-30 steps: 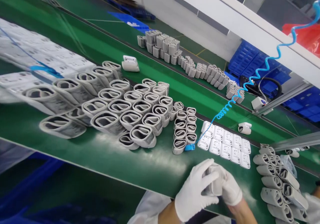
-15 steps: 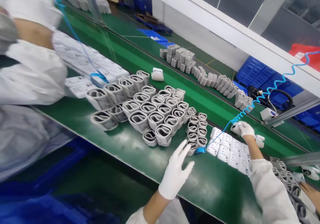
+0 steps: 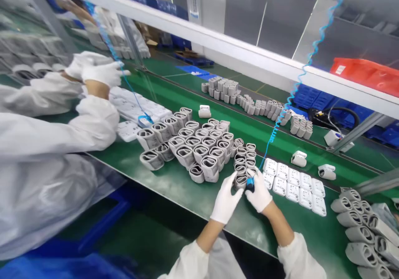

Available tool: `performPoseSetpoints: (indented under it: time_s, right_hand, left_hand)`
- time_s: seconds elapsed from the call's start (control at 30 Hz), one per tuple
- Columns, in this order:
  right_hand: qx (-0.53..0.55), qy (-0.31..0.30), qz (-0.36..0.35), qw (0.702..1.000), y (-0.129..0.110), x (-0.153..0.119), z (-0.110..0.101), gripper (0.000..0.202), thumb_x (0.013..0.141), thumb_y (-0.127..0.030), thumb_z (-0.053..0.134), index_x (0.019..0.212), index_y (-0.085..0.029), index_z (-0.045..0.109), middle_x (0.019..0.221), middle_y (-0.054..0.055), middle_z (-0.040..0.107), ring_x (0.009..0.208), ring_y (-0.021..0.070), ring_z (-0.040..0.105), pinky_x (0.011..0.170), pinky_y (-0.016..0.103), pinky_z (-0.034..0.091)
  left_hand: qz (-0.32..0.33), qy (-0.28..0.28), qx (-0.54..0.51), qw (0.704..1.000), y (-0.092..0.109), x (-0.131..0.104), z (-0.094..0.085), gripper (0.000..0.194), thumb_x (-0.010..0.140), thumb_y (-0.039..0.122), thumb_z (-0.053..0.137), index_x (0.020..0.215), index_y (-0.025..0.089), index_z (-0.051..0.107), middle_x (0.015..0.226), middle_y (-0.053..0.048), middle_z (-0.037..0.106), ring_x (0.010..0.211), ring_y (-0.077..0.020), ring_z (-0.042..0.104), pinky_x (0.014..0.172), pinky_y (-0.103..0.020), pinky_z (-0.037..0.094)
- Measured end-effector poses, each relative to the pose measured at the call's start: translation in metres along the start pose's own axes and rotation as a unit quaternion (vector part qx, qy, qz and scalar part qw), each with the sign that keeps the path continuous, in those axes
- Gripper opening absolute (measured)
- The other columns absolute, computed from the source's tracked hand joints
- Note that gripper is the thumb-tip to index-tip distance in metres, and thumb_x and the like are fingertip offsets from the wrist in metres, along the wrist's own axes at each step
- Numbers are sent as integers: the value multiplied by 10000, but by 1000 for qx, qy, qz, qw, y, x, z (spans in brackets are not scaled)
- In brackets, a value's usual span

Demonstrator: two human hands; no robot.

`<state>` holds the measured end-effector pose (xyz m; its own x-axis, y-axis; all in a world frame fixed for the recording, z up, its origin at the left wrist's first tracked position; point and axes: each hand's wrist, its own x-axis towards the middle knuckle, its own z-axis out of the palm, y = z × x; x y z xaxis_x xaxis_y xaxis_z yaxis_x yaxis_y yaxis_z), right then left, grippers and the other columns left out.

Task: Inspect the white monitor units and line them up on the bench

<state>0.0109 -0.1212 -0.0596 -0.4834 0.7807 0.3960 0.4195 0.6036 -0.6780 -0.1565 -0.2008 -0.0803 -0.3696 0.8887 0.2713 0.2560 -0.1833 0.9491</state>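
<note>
My left hand (image 3: 227, 200), in a white glove, has its fingers curved around the near side of a grey rolled cuff (image 3: 241, 182) at the front of a double row. Thumb and fingers are apart, touching the cuff. My right hand (image 3: 259, 191), gloved too, is beside it with fingers wrapped around a blue strap piece (image 3: 250, 183) on the coiled blue cord (image 3: 274, 135). White square devices (image 3: 293, 191) lie in two rows right of my right hand. More rolled cuffs (image 3: 201, 151) stand to the left.
A co-worker's gloved hands (image 3: 101, 73) are at the left over more white devices (image 3: 137, 104). Cuffs with white devices sit on the green belt (image 3: 264, 139) behind. A heap of cuffs (image 3: 358, 233) stands at the right. A metal frame (image 3: 218, 33) crosses above.
My right hand has come back from the belt to the blue strap, leaving a cuff with a white device there. My left hand has closed in on the front cuff. The view has shifted.
</note>
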Motion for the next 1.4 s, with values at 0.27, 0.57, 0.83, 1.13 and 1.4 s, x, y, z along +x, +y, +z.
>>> performPoseSetpoints:
  time_s: [0.27, 0.57, 0.83, 1.13, 1.4]
  right_hand:
    - [66, 75, 26, 995, 3, -18, 1, 344, 742, -114, 623, 1066, -233, 616, 1081, 56, 603, 1010, 265, 621, 962, 441, 571]
    - [157, 40, 22, 987, -3, -40, -4, 282, 692, -136, 534, 945, -255, 497, 1043, 20, 617, 939, 232, 585, 885, 364, 505]
    - [182, 41, 58, 981, -8, -39, -7, 227, 672, -169, 529, 834, -261, 398, 852, -33, 518, 782, 191, 483, 745, 310, 399]
    - [171, 62, 73, 981, -14, -37, -6, 148, 807, -231, 594, 759, -245, 455, 790, -28, 509, 734, 182, 458, 717, 314, 367]
    - [156, 67, 67, 983, -5, -38, -6, 139, 793, -153, 584, 741, -240, 489, 767, -26, 501, 719, 186, 464, 724, 317, 401]
  left_hand:
    - [64, -18, 63, 996, 18, -19, -8, 571, 872, 116, 703, 1417, 286, 680, 1363, -84, 671, 1265, -265, 712, 1090, -446, 628]
    - [83, 15, 97, 992, 20, -36, -16, 503, 832, 83, 643, 1315, 227, 659, 1290, -97, 680, 1224, -282, 713, 1100, -503, 604]
    - [43, -84, 60, 994, 20, -23, -43, 365, 788, 104, 610, 1133, 222, 609, 1135, -48, 679, 1109, -235, 715, 1042, -415, 592]
    - [12, -134, 5, 991, 17, -18, -58, 298, 845, 254, 665, 1124, 232, 563, 1146, -61, 645, 1123, -258, 681, 1015, -403, 581]
    - [83, -188, 55, 977, 23, -18, -62, 352, 888, 273, 682, 1236, 228, 656, 1261, -107, 648, 1219, -314, 670, 1109, -504, 566]
